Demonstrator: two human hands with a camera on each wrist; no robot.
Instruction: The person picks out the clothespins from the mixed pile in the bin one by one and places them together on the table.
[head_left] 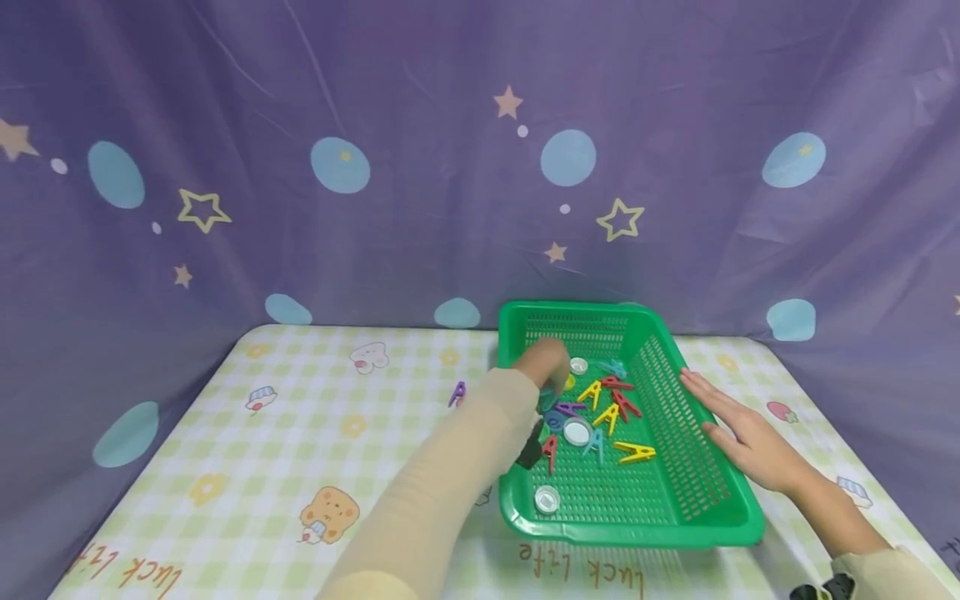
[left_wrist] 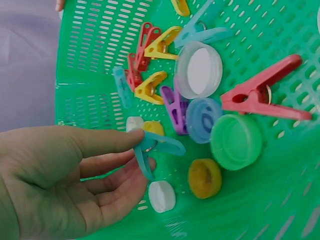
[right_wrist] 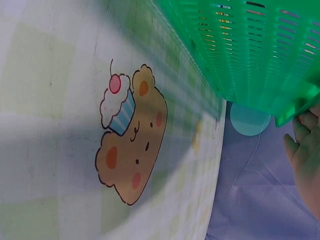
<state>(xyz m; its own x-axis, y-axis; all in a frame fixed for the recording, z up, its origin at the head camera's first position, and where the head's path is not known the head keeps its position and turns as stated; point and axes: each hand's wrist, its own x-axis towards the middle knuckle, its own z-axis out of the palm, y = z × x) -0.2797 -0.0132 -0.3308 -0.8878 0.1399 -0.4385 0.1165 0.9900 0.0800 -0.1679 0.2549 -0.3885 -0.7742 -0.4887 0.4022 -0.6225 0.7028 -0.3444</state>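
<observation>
Inside the green basket (head_left: 622, 533), toward its far left corner, my left hand (head_left: 546, 363) reaches down. Thumb and fingers pinch a teal clothespin (left_wrist: 165, 146), seen in the left wrist view. Around it in the basket lie a purple clothespin (left_wrist: 175, 109), a red clothespin (left_wrist: 265, 92) and several yellow and red ones. Bottle caps are close by: a green cap (left_wrist: 236, 142), a blue cap (left_wrist: 202, 120), a dark yellow cap (left_wrist: 204, 178) and a white cap (left_wrist: 162, 196). My right hand (head_left: 750, 442) rests with extended fingers against the basket's right rim.
One purple clothespin (head_left: 457, 393) lies on the checked tablecloth (head_left: 300, 433), left of the basket. A clear round cap (head_left: 547, 500) sits near the basket's front left corner. Behind the table hangs a purple curtain (head_left: 420, 233).
</observation>
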